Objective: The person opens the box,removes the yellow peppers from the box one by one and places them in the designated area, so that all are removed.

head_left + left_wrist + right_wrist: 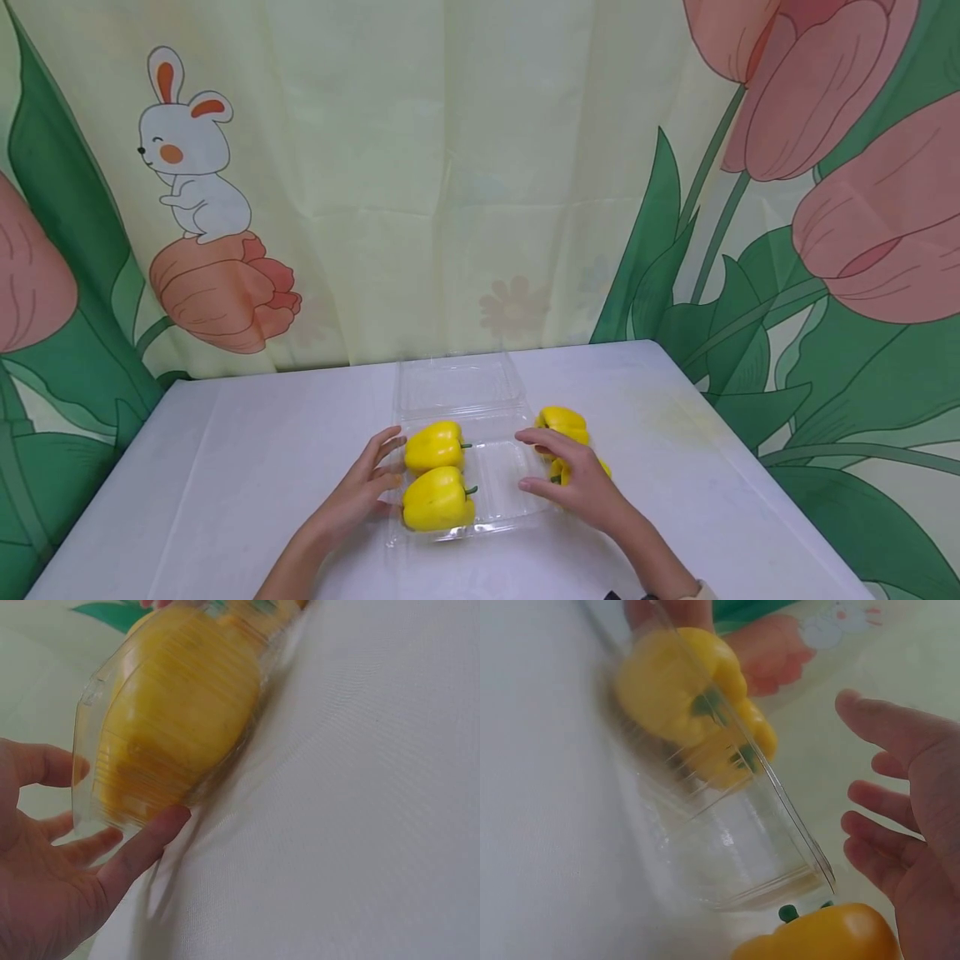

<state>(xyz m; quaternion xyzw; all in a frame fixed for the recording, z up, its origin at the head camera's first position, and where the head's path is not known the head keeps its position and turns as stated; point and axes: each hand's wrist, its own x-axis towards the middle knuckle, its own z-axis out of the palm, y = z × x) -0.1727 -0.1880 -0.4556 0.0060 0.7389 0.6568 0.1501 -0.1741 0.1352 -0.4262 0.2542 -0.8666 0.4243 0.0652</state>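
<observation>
- Currently I have the left hand (363, 483) touching the left side of a clear container (502, 479), its thumb and fingers spread and gripping nothing.
- My right hand (588, 490) is spread too, thumb well apart from the fingers, holding nothing above the container's right edge.
- Two yellow peppers (438, 500) sit along the container's left edge, stems pointing right.
- Two more peppers (564, 422) lie on the tabletop (225, 467), just beside the container's right edge.
- I see the lid (457, 385) folded back toward the tabletop's far edge.
</observation>
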